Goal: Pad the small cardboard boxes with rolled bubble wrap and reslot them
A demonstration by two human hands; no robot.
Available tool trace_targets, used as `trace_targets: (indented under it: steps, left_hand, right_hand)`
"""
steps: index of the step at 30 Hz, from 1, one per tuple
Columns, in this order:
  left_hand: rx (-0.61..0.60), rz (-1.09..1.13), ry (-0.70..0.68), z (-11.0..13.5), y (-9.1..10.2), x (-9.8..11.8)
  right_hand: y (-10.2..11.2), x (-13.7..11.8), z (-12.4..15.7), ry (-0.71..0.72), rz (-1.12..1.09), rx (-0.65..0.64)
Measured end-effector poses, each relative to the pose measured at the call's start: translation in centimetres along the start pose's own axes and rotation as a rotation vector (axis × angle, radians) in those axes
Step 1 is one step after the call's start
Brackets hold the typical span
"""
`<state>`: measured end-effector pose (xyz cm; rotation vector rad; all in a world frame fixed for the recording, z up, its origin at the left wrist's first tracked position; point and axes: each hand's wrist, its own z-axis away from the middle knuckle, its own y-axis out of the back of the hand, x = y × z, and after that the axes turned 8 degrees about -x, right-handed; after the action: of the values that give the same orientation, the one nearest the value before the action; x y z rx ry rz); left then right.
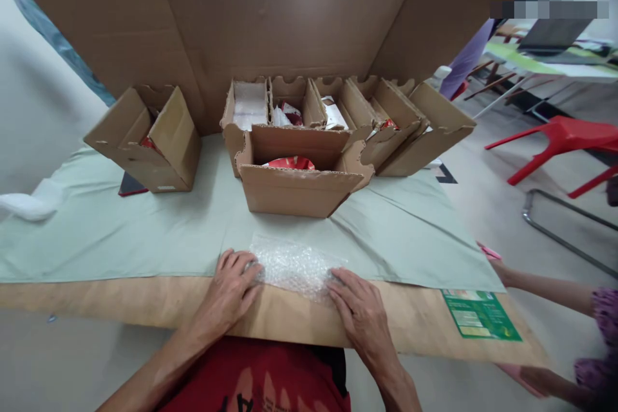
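Note:
A clear sheet of bubble wrap (294,267) lies on the table's front part, partly over the pale green cloth and partly over bare wood. My left hand (234,286) rests at the sheet's left end, palm down, with the fingers bent a little and apart. At the right end lies my right hand (358,302), its fingers stretched onto the plastic. Neither hand is closed round anything visible. Just beyond the sheet stands a cardboard box (294,193) with a shiny red packet (292,163) inside.
Several cardboard bins (246,106) stand in a row behind, holding small packages. Another box (167,154) is at the left, against a tall cardboard screen (290,13). A green leaflet (483,315) lies on the wooden edge at right, near another person's arm (545,286). A red stool (570,141) stands beyond.

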<state>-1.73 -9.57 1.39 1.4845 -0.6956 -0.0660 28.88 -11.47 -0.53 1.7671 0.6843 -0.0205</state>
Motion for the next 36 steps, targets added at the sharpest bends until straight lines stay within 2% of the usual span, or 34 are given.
trace_targets:
  steps: [3,8,13,17,20,22,24,27,29,32,34,36]
  left_hand:
    - [0.035,0.056,-0.001,-0.3,0.1,-0.3]
    - [0.058,0.206,0.001,-1.2,0.8,-0.3]
    - [0.045,0.236,-0.014,-3.5,1.6,-0.7]
    - [0.14,0.218,-0.026,-6.4,1.0,-2.0]
    - [0.241,0.342,-0.071,-8.1,0.6,-2.4]
    - [0.303,0.415,-0.04,-8.7,0.7,-2.3]
    - [0.348,0.451,0.047,-9.0,1.1,-2.2]
    - [0.341,0.49,0.17,-9.2,1.6,-2.3]
    - [0.322,0.477,0.216,-9.3,1.5,-2.6]
    - [0.304,0.418,0.196,-9.5,1.1,-3.0]
    - [0.287,0.407,0.173,-9.7,1.0,-3.0]
    - [0.246,0.447,0.22,-9.6,1.3,-2.9]
  right_hand:
    - [1.0,0.3,-0.6,-0.022,-0.091,-0.025]
    - [2.4,0.3,-2.3,-0.142,-0.236,-0.038]
    - [3.2,1.2,-4.9,-0.232,-0.364,-0.066]
    - [4.5,3.2,-7.3,-0.291,-0.465,-0.181]
    - [5.0,5.0,-8.5,-0.361,-0.527,-0.234]
    - [4.8,6.1,-8.8,-0.416,-0.588,-0.199]
    - [4.4,7.0,-8.6,-0.438,-0.704,-0.178]
    - [3.6,7.8,-8.0,-0.371,-0.854,-0.214]
    - [3.0,8.0,-7.7,-0.369,-0.837,-0.256]
    - [2.2,8.0,-7.6,-0.434,-0.737,-0.292]
    - [1.8,7.7,-7.9,-0.473,-0.681,-0.281]
    - [1.6,7.1,-8.2,-0.522,-0.663,-0.243]
